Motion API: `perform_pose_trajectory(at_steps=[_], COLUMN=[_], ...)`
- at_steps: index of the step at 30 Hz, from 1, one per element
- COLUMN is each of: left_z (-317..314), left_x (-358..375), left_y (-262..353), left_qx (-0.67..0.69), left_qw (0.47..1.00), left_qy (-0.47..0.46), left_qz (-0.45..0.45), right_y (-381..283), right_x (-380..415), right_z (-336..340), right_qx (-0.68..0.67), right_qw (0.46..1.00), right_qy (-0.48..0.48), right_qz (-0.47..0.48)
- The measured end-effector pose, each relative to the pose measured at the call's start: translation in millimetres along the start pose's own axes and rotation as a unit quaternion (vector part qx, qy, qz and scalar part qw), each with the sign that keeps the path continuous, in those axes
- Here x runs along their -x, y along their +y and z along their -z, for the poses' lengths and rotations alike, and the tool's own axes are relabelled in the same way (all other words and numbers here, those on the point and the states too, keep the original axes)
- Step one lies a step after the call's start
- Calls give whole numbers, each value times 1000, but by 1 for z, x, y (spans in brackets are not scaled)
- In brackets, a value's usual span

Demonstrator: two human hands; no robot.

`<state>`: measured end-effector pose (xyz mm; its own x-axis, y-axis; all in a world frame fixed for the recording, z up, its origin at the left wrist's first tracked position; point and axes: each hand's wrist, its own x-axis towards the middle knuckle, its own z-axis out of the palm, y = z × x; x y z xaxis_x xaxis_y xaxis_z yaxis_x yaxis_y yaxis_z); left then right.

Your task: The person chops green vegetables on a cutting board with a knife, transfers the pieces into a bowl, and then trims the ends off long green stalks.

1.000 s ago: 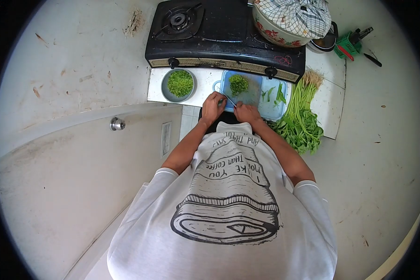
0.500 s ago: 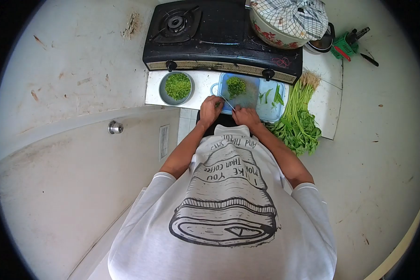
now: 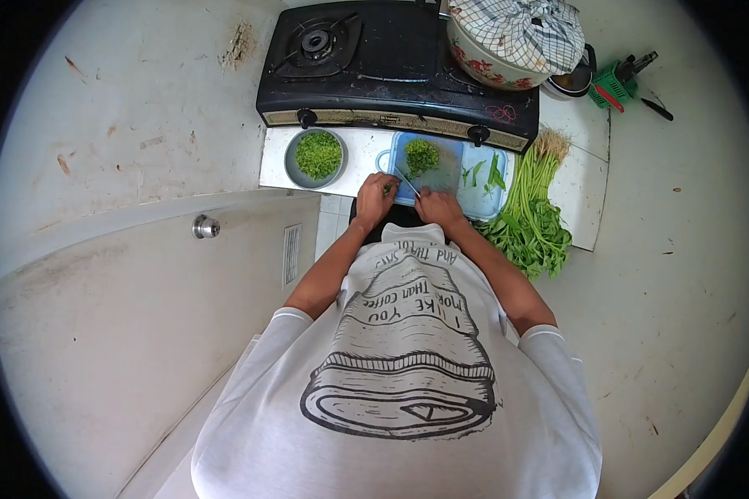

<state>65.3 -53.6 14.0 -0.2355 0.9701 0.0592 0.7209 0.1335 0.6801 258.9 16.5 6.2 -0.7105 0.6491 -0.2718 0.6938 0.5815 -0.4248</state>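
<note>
Fingers of the right hand (image 3: 438, 205) are closing around a knife (image 3: 407, 180), whose thin blade is slanting up-left over the blue cutting board (image 3: 484, 193) toward chopped greens (image 3: 422, 155). The left hand (image 3: 376, 195) is pinching green stems (image 3: 388, 188) at the board's near-left edge on the table (image 3: 358, 158).

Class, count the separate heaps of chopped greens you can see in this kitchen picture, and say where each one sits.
2. One heap fills the round metal bowl left of the board; the other lies on the cutting board, ahead of the hands. More may be hidden under the left hand.
</note>
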Motion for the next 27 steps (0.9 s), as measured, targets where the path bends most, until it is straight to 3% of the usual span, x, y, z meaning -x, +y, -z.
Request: perform_pose_trajectory(at_steps=[27], left_z=[-4], left_x=[2], left_y=[-7], left_qx=[6], left_qw=[1000], left_qy=[-10], left_qz=[24], right_y=[-3], right_x=[4], right_z=[5], right_qx=[-31], right_qw=[999], right_qy=[-21], right_qz=[22])
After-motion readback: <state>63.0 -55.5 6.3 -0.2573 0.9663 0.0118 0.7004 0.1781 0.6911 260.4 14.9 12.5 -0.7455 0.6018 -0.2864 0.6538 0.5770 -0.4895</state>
